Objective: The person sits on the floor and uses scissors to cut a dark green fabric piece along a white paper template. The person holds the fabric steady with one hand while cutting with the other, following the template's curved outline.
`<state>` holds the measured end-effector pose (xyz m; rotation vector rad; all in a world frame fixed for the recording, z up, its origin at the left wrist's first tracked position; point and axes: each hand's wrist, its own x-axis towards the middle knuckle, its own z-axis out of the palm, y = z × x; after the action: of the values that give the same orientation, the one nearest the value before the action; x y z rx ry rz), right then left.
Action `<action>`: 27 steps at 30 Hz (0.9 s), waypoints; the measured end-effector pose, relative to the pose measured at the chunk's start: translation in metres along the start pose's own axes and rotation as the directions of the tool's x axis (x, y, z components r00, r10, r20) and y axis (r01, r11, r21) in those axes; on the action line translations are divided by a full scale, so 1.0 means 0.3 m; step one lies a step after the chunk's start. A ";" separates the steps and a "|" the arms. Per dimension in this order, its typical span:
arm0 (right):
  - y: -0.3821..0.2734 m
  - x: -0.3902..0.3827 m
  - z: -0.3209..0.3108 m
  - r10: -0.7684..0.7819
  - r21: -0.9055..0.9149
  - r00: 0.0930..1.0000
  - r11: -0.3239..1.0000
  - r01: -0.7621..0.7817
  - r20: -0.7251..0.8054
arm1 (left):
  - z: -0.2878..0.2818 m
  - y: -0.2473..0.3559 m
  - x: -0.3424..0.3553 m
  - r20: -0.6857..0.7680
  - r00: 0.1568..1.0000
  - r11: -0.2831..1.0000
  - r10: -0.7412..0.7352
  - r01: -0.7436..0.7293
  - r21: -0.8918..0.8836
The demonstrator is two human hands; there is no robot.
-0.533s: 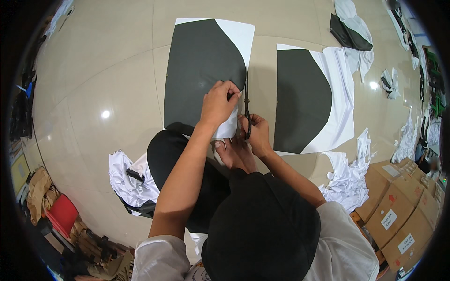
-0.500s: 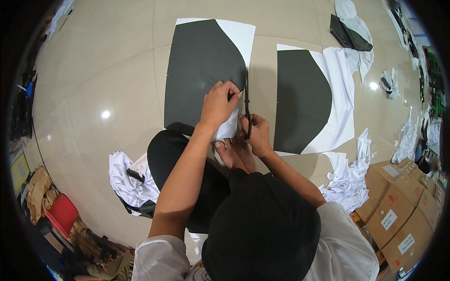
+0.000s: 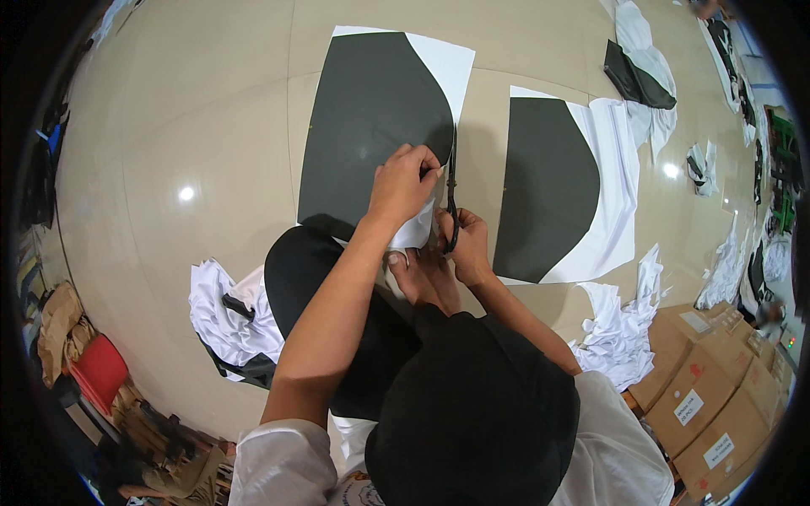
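Observation:
A dark grey curved panel (image 3: 354, 101) lies on a white sheet (image 3: 447, 67) in front of me. My left hand (image 3: 405, 187) pinches the edge of these layers at their curved right side, fingers closed. My right hand (image 3: 467, 246), closed round the handles of black scissors (image 3: 452, 185), is just right of them; the blades point away from me along the curve. A bare foot (image 3: 415, 274) rests beneath the near edge of the white material. A second dark grey panel (image 3: 544, 185) on layered white fabric (image 3: 620, 194) lies to the right.
Crumpled white scraps (image 3: 612, 333) lie right of me, another white heap (image 3: 228, 312) to my left. Dark and white pieces (image 3: 637, 76) lie at the upper right of the tiled floor (image 3: 169, 126). Cardboard boxes (image 3: 700, 379) stand lower right; a red object (image 3: 97, 371) is lower left.
The view has shifted slightly, with the panels appearing a little further right. My left hand still pinches the layers and my right hand still grips the scissors, both nearly in place.

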<state>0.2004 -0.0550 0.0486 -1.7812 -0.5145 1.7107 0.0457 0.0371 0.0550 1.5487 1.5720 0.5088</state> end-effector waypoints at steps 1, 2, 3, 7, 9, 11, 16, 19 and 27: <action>-0.005 -0.004 0.001 -0.005 0.004 1.000 1.000 0.005 -0.001 | 0.000 -0.001 0.000 -0.001 1.000 1.000 -0.003 0.003 0.006; -0.008 -0.006 0.003 -0.009 0.009 1.000 1.000 0.009 -0.003 | -0.001 -0.003 0.000 -0.002 1.000 1.000 -0.005 0.005 0.012; -0.010 -0.008 0.004 -0.014 0.013 1.000 1.000 0.014 -0.004 | -0.001 -0.004 0.000 -0.006 1.000 1.000 -0.001 0.001 0.012; 0.008 0.012 -0.014 0.007 -0.016 1.000 1.000 -0.007 -0.022 | 0.007 -0.010 0.005 -0.015 1.000 1.000 0.006 -0.006 0.017; -0.008 0.007 -0.004 0.021 -0.023 0.999 0.999 -0.022 -0.025 | 0.006 -0.014 0.003 -0.017 1.000 1.000 0.003 -0.002 0.018; 0.004 0.018 -0.008 0.013 -0.016 1.000 1.000 -0.013 -0.027 | 0.005 -0.007 0.006 -0.014 1.000 1.000 0.007 -0.007 0.010; 0.014 0.026 -0.008 -0.024 0.007 0.999 1.000 0.024 -0.032 | 0.001 0.002 0.008 0.006 1.000 1.000 -0.009 0.008 0.016; 0.006 0.014 -0.003 0.000 0.006 1.000 1.000 0.000 -0.020 | -0.001 0.003 0.009 0.041 0.997 0.998 -0.059 0.059 0.011; 0.008 0.010 -0.006 -0.012 0.011 1.000 1.000 0.012 -0.020 | -0.005 0.011 0.007 0.010 1.000 0.999 -0.025 0.025 0.034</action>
<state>0.2022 -0.0551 0.0448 -1.7814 -0.5052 1.6828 0.0468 0.0398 0.0578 1.5525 1.5976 0.4620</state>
